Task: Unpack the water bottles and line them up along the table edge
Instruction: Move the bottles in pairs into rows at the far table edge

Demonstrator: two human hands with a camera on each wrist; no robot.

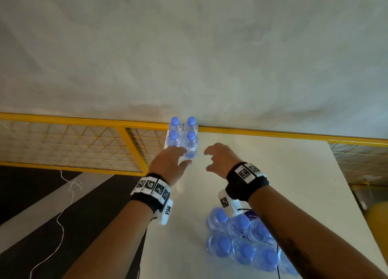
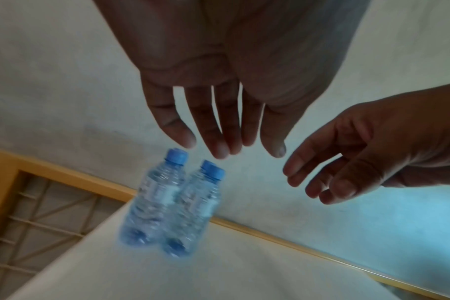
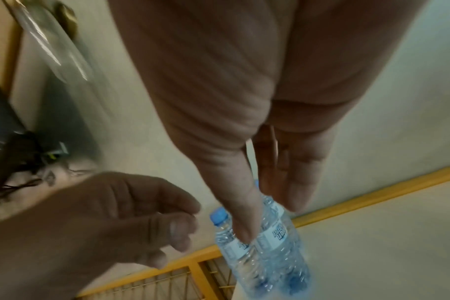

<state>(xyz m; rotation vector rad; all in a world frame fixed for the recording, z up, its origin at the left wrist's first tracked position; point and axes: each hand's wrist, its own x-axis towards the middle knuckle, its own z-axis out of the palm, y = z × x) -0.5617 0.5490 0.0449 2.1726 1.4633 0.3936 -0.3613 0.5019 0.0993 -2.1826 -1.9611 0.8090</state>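
Several clear water bottles (image 1: 184, 138) with blue caps stand upright in a tight cluster at the far left corner of the white table (image 1: 273, 173). My left hand (image 1: 180, 155) hovers just in front of the nearest bottle (image 1: 191, 146), fingers straight and empty. My right hand (image 1: 210, 160) hangs beside it to the right, fingers loosely curled, holding nothing. The left wrist view shows the bottles (image 2: 172, 203) below the left fingertips (image 2: 219, 150). Near me, under my right forearm, lies a plastic-wrapped pack of bottles (image 1: 241, 243).
A yellow mesh fence (image 1: 84, 144) runs behind and left of the table, against a pale wall. The table's left edge drops to a dark floor with a white cord (image 1: 60, 215). A blurred yellow object (image 1: 378, 215) sits off the right edge.
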